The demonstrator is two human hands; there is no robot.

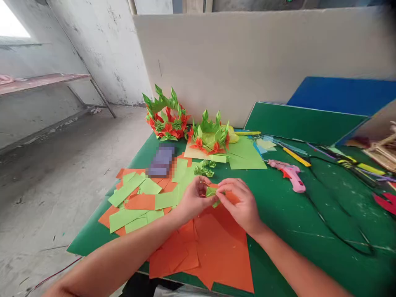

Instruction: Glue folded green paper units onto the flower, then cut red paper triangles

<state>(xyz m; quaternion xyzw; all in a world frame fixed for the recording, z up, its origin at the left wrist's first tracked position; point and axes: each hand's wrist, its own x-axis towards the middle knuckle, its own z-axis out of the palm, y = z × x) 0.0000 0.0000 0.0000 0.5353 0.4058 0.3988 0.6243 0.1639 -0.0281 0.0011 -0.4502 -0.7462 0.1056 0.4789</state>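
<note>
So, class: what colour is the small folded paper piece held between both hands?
Light green folded paper piece, clearest in the head view.

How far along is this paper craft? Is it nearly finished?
Two green-and-orange paper wreaths stand finished at the back of the green table, with a few small folded green pieces beside them. In hand: the left hand and right hand pinch a small green paper piece. Piles of unfolded green squares and orange sheets remain, so plenty seems left.
</note>
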